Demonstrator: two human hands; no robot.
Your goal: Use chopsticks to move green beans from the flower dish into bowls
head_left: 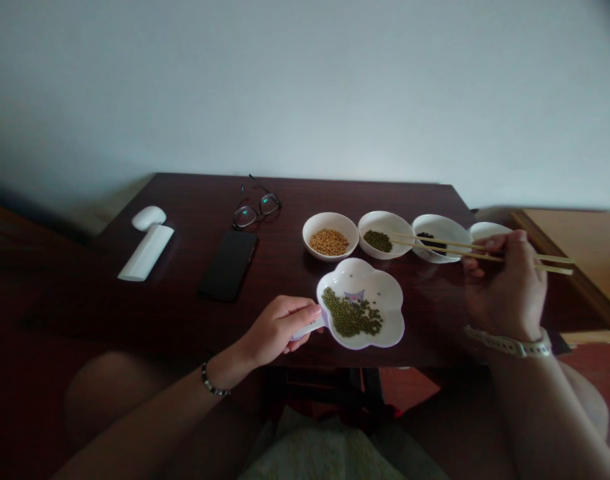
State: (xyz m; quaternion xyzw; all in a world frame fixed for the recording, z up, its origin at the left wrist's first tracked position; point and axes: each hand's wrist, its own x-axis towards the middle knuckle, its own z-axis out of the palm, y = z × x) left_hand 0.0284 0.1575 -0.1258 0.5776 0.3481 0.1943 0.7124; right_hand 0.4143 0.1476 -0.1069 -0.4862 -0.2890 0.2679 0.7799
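Observation:
My left hand (279, 327) grips the short handle of a white flower-shaped bowl (392, 287). Green mung beans (352, 317) lie across its left and lower inside. My right hand (507, 287) is closed around a pair of wooden chopsticks (452, 248), which point left. Their tips reach into a round white bowl (399, 223) of mung beans (378, 241); whether a bean is between them is too small to tell. Left of it stands a bowl (331, 220) of yellow soybeans (329, 242). To its right is a bowl (447, 227) with black beans (429, 241), partly behind the chopsticks.
Another white bowl (487, 230) is partly hidden behind my right hand. A black phone (229, 265), eyeglasses (257, 211) and a white two-part device (147, 253) lie on the left of the dark table (295, 193). A wooden surface (579, 247) adjoins at right; a wall stands behind.

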